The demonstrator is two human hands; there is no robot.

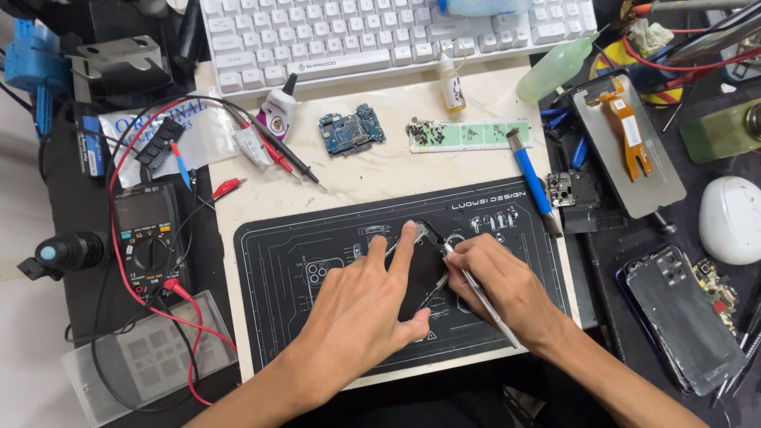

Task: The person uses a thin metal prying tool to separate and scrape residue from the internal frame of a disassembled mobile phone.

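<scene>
My left hand [366, 297] lies on the black work mat [277, 317], its forefinger and thumb pinning down a small dark metal part [426, 261]. My right hand [499, 281] holds a slim silver tool [490, 311], whose tip [438, 244] meets the part just beside my left forefinger tip. Most of the part is hidden under my fingers. A small blue circuit board [352, 130] lies behind the mat near the white keyboard [380, 36].
A multimeter [149, 236] with red and black leads sits at the left. A green strip with screws [468, 133], a blue-handled knife [534, 181], glue bottles and a screen panel with an orange flex [630, 143] lie behind and to the right. An opened phone [686, 317] is at right.
</scene>
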